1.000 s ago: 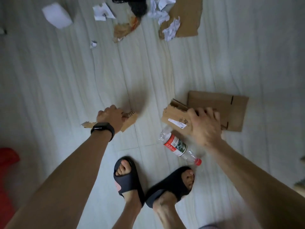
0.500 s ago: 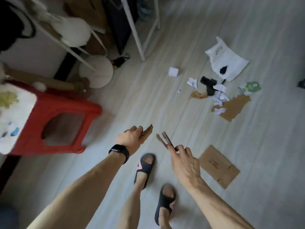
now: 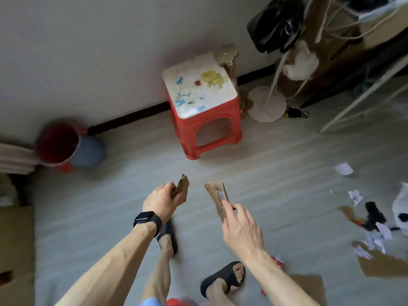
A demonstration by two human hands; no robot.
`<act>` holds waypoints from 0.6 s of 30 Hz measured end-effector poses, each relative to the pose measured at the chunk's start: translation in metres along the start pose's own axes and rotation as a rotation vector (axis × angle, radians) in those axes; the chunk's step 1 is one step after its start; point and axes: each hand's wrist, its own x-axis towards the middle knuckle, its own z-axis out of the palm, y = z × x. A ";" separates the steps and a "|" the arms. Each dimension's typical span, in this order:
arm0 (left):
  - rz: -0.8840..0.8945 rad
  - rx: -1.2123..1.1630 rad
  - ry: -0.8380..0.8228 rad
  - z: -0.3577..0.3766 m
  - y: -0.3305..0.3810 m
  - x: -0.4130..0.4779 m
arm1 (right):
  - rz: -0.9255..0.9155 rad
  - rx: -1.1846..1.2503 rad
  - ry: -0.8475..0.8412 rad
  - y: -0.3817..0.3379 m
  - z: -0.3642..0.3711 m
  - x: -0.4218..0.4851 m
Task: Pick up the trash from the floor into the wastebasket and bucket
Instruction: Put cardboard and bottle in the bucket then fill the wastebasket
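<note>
My left hand (image 3: 160, 200) grips a small torn cardboard piece (image 3: 183, 188), held up above the floor. My right hand (image 3: 241, 226) pinches a longer cardboard piece (image 3: 215, 196) with a white label, also in the air. A bucket with a red inside, blue wall and red handle (image 3: 66, 146) stands by the wall at the far left. At the right lie paper scraps (image 3: 373, 239), a black scrap (image 3: 374, 215), flat cardboard (image 3: 384, 265) and a white paper (image 3: 343, 168). A plastic bottle's red label (image 3: 278, 260) peeks out behind my right forearm.
A red plastic stool (image 3: 205, 107) with a flowered top stands against the wall ahead. Right of it are a white fan base (image 3: 267, 106), a white rack leg (image 3: 362, 94) and a black bag (image 3: 276, 25). Cardboard boxes (image 3: 15, 250) sit at the left edge. My feet wear black slippers (image 3: 223, 278).
I have lifted both cardboard pieces off the floor and stood up. My view has turned left, away from the trash pile, so the stool and the bucket now lie ahead.
</note>
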 end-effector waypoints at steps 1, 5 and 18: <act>-0.039 -0.032 0.017 -0.010 -0.021 -0.003 | -0.046 -0.016 -0.009 -0.020 0.001 0.006; -0.215 -0.147 0.076 -0.042 -0.119 0.002 | -0.173 -0.070 -0.063 -0.107 0.013 0.040; -0.496 -0.473 0.130 -0.154 -0.381 0.085 | -0.333 -0.276 -0.199 -0.405 0.059 0.166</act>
